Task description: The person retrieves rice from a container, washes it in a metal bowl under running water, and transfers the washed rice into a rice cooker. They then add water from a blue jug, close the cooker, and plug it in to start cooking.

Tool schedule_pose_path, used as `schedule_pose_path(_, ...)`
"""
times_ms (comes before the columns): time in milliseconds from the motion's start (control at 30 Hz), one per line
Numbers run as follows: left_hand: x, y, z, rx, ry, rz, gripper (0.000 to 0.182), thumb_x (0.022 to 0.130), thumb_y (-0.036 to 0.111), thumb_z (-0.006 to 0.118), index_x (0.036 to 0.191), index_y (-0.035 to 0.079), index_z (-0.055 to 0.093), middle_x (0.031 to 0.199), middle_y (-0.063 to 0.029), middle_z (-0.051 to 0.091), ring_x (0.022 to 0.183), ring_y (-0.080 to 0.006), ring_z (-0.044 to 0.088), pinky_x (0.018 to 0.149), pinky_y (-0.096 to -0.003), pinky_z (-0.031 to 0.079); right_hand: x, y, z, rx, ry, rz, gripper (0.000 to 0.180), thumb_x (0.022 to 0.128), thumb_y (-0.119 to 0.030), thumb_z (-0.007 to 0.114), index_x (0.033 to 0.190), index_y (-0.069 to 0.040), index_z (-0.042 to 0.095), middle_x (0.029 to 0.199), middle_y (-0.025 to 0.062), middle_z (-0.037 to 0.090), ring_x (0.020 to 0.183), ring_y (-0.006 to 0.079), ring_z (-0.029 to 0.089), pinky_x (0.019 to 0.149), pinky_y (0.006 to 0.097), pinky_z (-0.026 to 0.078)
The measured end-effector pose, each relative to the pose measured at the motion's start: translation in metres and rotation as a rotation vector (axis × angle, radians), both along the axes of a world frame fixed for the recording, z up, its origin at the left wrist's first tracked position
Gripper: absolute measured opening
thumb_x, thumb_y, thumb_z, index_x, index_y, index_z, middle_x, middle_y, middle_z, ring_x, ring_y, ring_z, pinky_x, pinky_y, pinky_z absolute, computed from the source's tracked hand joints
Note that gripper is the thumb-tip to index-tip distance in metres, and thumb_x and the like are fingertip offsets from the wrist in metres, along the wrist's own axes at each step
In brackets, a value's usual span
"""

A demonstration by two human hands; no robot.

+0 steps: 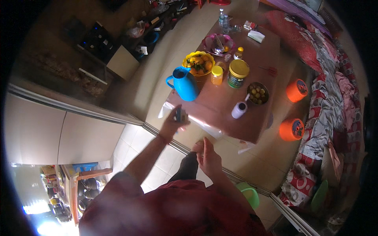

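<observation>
My left hand [171, 122] is raised near the close left corner of a low table [218, 118] and grips a small, dark, box-like object [180, 115] whose kind I cannot make out. My right hand [208, 157] hangs in front of my body, its fingers extended and close together; whether anything is between them cannot be told. Beyond my left hand a blue pitcher [186, 88] stands on the table. To its right are a yellow-lidded jar [217, 75], a large tub with a yellow lid [238, 72], a white bottle with a dark top [239, 110] and a bowl of round fruit [257, 93].
A yellow basket of oranges [199, 62], a pink bowl [218, 44] and clear bottles [221, 17] occupy the table's far part. Orange stools [296, 90] and a cloth-covered sofa [313, 141] are at right. A sliding-door track [180, 146] crosses the floor; a green basin [249, 194] lies nearby.
</observation>
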State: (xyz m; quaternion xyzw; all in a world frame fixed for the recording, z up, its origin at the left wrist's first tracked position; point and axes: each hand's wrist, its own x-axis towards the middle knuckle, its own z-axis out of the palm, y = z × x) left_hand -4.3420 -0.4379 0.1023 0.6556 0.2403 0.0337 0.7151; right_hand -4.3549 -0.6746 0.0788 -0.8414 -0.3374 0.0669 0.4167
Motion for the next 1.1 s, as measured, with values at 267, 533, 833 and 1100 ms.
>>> schedule_pose_path(267, 0.187, 0.169, -0.017, 1.354, -0.059, -0.392, 0.094, 0.064, 0.03, 0.083, 0.143, 0.023, 0.032, 0.13, -0.0182, 0.043, 0.114, -0.0387, 0.048, 0.096, -0.0471, 0.043, 0.057, 0.027, -0.064, -0.43, 0.274, -0.104, 0.062, 0.079, -0.02, 0.068, 0.131, -0.001, 0.04, 0.112, 0.0212, 0.055, 0.094, 0.0388, 0.06, 0.076, 0.0445, 0.053)
schedule_pose_path(533, 0.222, 0.178, -0.038, 1.46, 0.051, -0.607, 0.089, 0.075, 0.038, 0.074, 0.146, 0.017, 0.026, 0.127, -0.0193, 0.04, 0.107, -0.0405, 0.048, 0.092, -0.0518, 0.041, 0.057, 0.013, -0.106, -0.607, 0.394, -0.209, 0.051, 0.082, -0.028, 0.064, 0.123, -0.004, 0.047, 0.107, 0.02, 0.058, 0.091, 0.0378, 0.061, 0.076, 0.0465, 0.052)
schedule_pose_path(833, 0.223, 0.171, -0.028, 1.343, 0.032, -0.661, 0.086, 0.081, 0.031, 0.07, 0.142, -0.006, 0.022, 0.14, -0.0289, 0.034, 0.13, -0.0432, 0.034, 0.111, -0.0466, 0.027, 0.061, 0.012, -0.118, -0.59, 0.483, -0.196, 0.047, 0.084, -0.03, 0.062, 0.121, -0.004, 0.05, 0.108, 0.0209, 0.06, 0.097, 0.0373, 0.061, 0.082, 0.0463, 0.05)
schedule_pose_path(1100, 0.223, 0.157, -0.046, 1.445, -0.01, -0.519, 0.085, 0.074, 0.022, 0.075, 0.14, -0.004, 0.029, 0.131, -0.0236, 0.042, 0.118, -0.0411, 0.042, 0.101, -0.0486, 0.035, 0.057, -0.007, -0.122, -0.628, 0.603, -0.22, 0.046, 0.085, -0.031, 0.058, 0.122, -0.004, 0.052, 0.113, 0.0207, 0.06, 0.102, 0.0382, 0.06, 0.088, 0.0481, 0.048)
